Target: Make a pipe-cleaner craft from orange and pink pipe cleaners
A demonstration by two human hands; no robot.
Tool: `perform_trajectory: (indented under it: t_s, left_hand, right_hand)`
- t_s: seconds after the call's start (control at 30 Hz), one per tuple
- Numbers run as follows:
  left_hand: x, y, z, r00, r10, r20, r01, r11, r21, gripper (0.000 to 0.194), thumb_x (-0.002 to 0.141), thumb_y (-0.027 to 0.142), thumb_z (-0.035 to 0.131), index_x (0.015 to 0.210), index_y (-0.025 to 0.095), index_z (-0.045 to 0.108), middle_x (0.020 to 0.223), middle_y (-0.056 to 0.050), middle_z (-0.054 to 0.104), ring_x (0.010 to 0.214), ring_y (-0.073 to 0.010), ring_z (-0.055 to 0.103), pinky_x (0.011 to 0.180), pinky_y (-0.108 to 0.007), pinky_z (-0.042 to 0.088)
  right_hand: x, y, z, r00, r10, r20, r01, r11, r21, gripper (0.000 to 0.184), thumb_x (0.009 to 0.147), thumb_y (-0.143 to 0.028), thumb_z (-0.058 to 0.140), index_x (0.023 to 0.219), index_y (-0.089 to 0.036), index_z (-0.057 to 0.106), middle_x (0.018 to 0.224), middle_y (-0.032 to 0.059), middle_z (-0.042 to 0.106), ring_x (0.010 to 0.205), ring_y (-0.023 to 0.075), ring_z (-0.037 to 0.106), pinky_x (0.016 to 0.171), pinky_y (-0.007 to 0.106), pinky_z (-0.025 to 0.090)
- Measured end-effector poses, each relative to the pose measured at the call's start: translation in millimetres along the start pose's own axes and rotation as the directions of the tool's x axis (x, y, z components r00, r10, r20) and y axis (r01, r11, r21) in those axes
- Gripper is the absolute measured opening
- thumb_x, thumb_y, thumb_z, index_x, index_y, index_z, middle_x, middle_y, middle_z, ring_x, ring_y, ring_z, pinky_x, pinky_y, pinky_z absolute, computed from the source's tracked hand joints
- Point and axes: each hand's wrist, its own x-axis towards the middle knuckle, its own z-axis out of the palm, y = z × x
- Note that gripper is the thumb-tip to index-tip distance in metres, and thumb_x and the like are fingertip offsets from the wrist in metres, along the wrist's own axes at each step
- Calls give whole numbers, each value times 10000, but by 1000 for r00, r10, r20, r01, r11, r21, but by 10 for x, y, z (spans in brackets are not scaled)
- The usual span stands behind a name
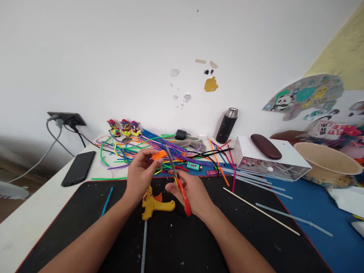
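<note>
Between the thumb and fingers of my left hand is a small bundle of orange pipe cleaner. My right hand grips red-handled scissors. Their metal blades point up and away, close beside the orange bundle; I cannot tell whether they touch it. Below both hands, a yellow hot glue gun lies on the black mat, a clear glue stick running from its back end. A short blue twisted pipe cleaner rests left of my left forearm.
Many coloured pipe cleaners are heaped along the wall, with several small figures behind. A black phone lies left. On the right are a black thermos, white box, wooden stick and clear glue sticks.
</note>
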Motion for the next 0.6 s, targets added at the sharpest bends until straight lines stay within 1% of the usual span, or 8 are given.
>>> perform_trajectory:
  t_s: [0.13, 0.2, 0.27, 0.4, 0.6]
  left_hand:
    - [-1, 10, -1, 1000, -2, -2, 2, 1000, 3, 319, 798, 364, 891, 1011, 216, 706, 966, -32, 729, 901, -188, 722, 763, -282, 593]
    - [1, 12, 0, 1000, -6, -5, 6, 1000, 11, 326, 801, 379, 886, 1014, 215, 701, 963, -38, 736, 901, -196, 727, 765, -294, 596]
    - [4, 14, 1, 1000, -6, -12, 6, 1000, 16, 336, 798, 392, 887, 1011, 215, 698, 964, -42, 740, 906, -204, 732, 768, -303, 599]
    - [8, 16, -2, 1000, 0, -4, 0, 1000, 25, 335, 806, 409, 879, 1006, 216, 693, 958, -43, 739, 909, -208, 736, 774, -310, 601]
    - [-2, -2, 1, 1000, 5, 9, -5, 1000, 28, 344, 798, 409, 890, 1006, 215, 698, 974, -37, 719, 908, -199, 727, 771, -298, 594]
  right_hand:
    - [-3, -15, -14, 999, -17, 29, 16, 999, 31, 676, 924, -712, 687, 1345, -183, 699, 879, 61, 802, 719, 222, 734, 643, 268, 493]
    - [-4, -10, -17, 999, -21, 42, 21, 1000, 15, 652, 939, -688, 688, 1368, -198, 686, 931, 69, 816, 790, 242, 763, 688, 278, 516]
    - [-5, 5, -14, 1000, -14, 26, 15, 999, -37, 620, 955, -670, 680, 1368, -208, 691, 932, 76, 815, 812, 250, 770, 698, 280, 519]
    - [-3, 32, -10, 1000, -7, -28, 3, 990, -143, 547, 1000, -640, 632, 1337, -217, 716, 870, 82, 795, 783, 254, 758, 672, 277, 495]
    - [2, 1, -20, 999, -33, -27, 27, 976, -214, 466, 1023, -631, 585, 1175, -224, 753, 757, 52, 750, 650, 222, 687, 589, 268, 422]
